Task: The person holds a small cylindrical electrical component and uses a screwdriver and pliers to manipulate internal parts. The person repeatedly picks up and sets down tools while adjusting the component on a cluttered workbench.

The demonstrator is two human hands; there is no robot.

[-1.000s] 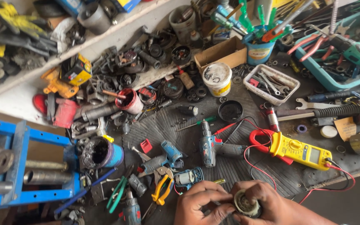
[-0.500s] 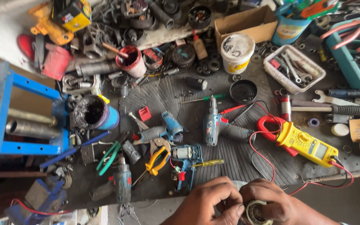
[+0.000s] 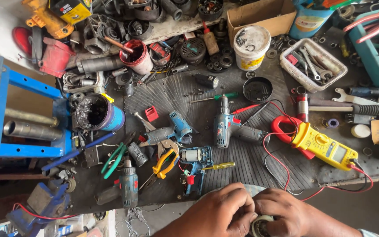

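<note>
Workbench, ribbed black mat, crowded with drills, pliers.

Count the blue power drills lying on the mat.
4: one drill at lower left, one left of centre, one at centre, one opened-up drill near the hands. Others may hide in the clutter.

A dark ribbed rubber mat covered the bench, reaching to the edge just above the hands. Directly beyond them lay a yellow-handled screwdriver and a blue drill. A yellow clamp meter rested to their right, orange-handled pliers to their left.
</note>
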